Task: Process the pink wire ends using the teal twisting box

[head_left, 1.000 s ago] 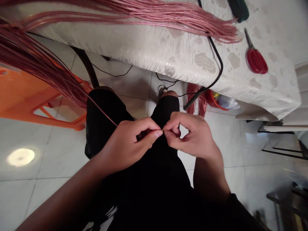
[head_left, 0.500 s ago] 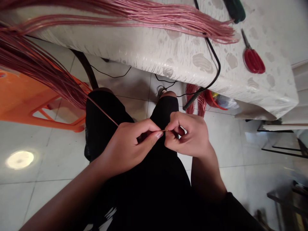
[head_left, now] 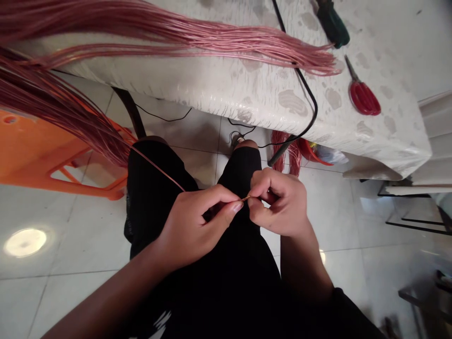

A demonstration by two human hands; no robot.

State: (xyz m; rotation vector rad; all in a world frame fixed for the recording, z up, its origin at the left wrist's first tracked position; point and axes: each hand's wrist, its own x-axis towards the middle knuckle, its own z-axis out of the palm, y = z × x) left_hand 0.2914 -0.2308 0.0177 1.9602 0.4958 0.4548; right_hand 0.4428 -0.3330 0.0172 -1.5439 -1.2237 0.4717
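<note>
Left hand: the left hand (head_left: 194, 226) is curled closed above the black shorts (head_left: 151, 188), with its thumb and forefinger pinched on the thin pink wire (head_left: 158, 169).
Right hand: the right hand (head_left: 282, 202) is also curled closed, and its fingertips hold the wire's copper-coloured tip (head_left: 246, 198), just beside the left fingertips.
Wire: it runs from the bundle hanging at upper left, the hanging wires (head_left: 52, 106), down across the shorts to the hands at centre.
Table: a table covered in white mottled cloth (head_left: 229, 89) fills the top of the frame, its edge curving from the left to lower right.
On the table: a long sheaf of pink wires (head_left: 212, 40) lies across the top, with red-handled scissors (head_left: 363, 98) and a green-handled screwdriver (head_left: 332, 26) at upper right, and a black cable (head_left: 307, 108) trailing over the edge.
Under the table: a red bowl (head_left: 309, 151) and a loose tangle of red wire (head_left: 282, 153) sit on the floor, right of centre.
Room: an orange plastic stool (head_left: 45, 155) stands at left on glossy white floor tiles (head_left: 70, 226), and a dark metal frame (head_left: 416, 221) stands at right.
</note>
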